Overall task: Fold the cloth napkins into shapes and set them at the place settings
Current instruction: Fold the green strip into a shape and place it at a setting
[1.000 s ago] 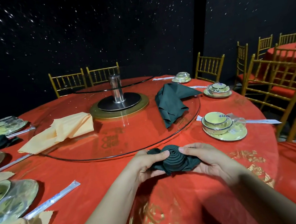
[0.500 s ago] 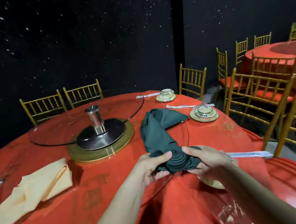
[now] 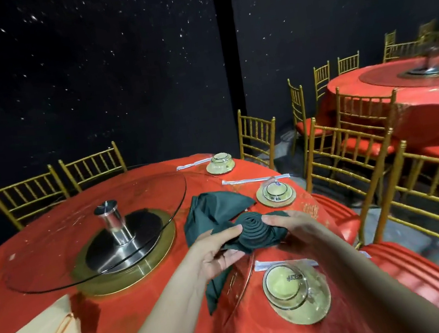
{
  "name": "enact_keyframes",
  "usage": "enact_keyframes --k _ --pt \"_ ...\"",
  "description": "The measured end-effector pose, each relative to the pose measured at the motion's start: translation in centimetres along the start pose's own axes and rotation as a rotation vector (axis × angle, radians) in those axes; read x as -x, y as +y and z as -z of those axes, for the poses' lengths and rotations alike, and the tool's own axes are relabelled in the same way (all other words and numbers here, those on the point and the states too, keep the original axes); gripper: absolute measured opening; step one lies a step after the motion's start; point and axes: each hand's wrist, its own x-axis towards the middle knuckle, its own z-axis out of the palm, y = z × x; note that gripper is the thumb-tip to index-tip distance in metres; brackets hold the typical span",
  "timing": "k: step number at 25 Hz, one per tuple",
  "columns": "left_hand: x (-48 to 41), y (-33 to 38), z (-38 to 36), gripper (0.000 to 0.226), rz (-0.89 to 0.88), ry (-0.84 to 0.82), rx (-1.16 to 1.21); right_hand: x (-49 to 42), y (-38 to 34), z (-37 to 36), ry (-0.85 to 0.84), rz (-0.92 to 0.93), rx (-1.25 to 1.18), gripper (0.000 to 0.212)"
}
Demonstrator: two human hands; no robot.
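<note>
Spiral-rolled green napkin [image 3: 252, 233] between left hand [image 3: 218, 254] and right hand [image 3: 293, 229], both tight around its sides.

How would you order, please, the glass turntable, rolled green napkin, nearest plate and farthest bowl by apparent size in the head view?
1. glass turntable
2. rolled green napkin and nearest plate look alike; unranked.
3. farthest bowl, though distance shrinks it.

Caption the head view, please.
Rolled green napkin held in left hand and right hand, beside a bowl on the red table.
</note>
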Motion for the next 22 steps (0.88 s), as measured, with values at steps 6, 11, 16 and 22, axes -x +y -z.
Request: enact_keyframes --k 6,11,16,22 --pt "-6.7 1.5 -7.0 0.07 -0.019 0.104 0.139 -4.1 -4.8 7.6 -0.086 -0.009 -0.039 0.089" --pt "-12.2 2.8 -12.0 0.073 -0.024 0.154 0.226 -9.4 -7.7 13.5 -0.138 -0.094 -0.133 0.063" --pt "-16.3 5.0 -13.5 0.037 -0.042 0.206 0.251 -14.1 -10.1 14.8 -0.082 -0.123 -0.11 0.028" --pt "-23.6 6.7 -12.7 0.013 -0.09 0.223 0.181 -21.1 -10.0 16.3 -0.012 -0.138 -0.083 0.023"
